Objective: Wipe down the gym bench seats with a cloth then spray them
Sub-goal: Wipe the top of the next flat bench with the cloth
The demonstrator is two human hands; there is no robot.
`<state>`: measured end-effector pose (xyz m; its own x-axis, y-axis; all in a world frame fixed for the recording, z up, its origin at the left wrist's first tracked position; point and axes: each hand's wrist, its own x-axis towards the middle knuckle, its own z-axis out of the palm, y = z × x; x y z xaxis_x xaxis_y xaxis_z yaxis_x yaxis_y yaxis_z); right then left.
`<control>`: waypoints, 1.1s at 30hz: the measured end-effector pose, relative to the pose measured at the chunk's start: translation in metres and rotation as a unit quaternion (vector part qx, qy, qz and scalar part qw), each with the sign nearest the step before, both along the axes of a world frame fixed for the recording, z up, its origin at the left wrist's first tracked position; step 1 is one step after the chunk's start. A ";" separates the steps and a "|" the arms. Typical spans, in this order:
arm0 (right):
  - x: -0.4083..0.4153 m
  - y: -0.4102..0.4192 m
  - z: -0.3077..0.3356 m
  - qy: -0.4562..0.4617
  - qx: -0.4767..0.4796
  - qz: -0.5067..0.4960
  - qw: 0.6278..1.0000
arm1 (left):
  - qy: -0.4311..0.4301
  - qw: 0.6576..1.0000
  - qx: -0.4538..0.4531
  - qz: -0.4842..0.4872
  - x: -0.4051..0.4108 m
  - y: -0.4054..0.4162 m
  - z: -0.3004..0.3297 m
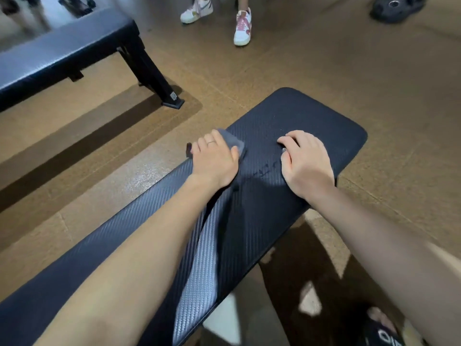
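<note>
At the far left, another black bench [62,49] stands on the brown floor [324,83]. Next, the left hand [214,158] lies on a grey cloth [235,142] and presses it onto the left edge of the dark surface [311,116]. Its fingers curl over the cloth and over that edge. Just right of it, the right hand [305,163] rests on the same surface with bent fingers; I cannot tell if it holds anything. Two white shoes [242,27] stand far behind.
</note>
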<state>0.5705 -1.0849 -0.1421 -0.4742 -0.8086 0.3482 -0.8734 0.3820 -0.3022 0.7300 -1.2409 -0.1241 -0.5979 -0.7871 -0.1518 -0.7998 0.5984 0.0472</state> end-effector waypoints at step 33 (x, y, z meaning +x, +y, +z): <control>-0.056 0.016 -0.015 -0.040 -0.063 -0.136 0.988 | 0.013 0.951 -0.125 -0.283 0.128 0.164 -0.012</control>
